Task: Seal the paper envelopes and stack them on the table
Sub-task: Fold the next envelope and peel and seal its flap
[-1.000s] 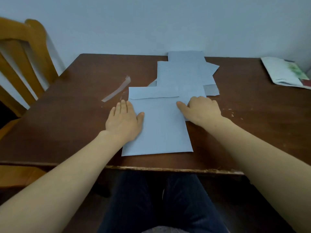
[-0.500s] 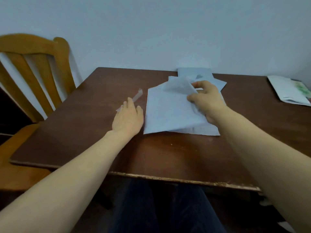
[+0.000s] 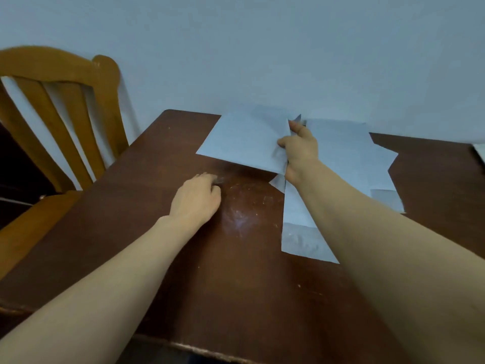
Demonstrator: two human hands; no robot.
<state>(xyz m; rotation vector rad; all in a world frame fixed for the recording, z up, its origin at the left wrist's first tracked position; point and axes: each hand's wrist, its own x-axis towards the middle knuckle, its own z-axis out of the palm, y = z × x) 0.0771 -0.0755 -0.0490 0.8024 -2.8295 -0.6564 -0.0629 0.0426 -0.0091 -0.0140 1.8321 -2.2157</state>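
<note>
**Thin paper, pinched at one edge**

At the far left stands a wooden chair (image 3: 60,122), clear of the work. On the dark table (image 3: 236,298) the left hand (image 3: 195,199) rests palm down with its fingers curled loosely together; whether they press on anything is too blurred to tell.

Right of it, the held envelope (image 3: 244,140) is lifted off the table toward the far edge — the right hand (image 3: 298,151) pinches its right edge, thumb up top and fingers folded beneath. It looks light and limp, and a one-sided grip will likely let the free corner droop or flutter; taking it near the middle of a long edge, or supporting it with the other hand, should keep it flat.

Under the right forearm lie the remaining envelopes (image 3: 349,158), fanned and overlapping — the nearest one's open flap (image 3: 301,241) points toward the person. Smooth sheets like these probably slide easily on one another.
</note>
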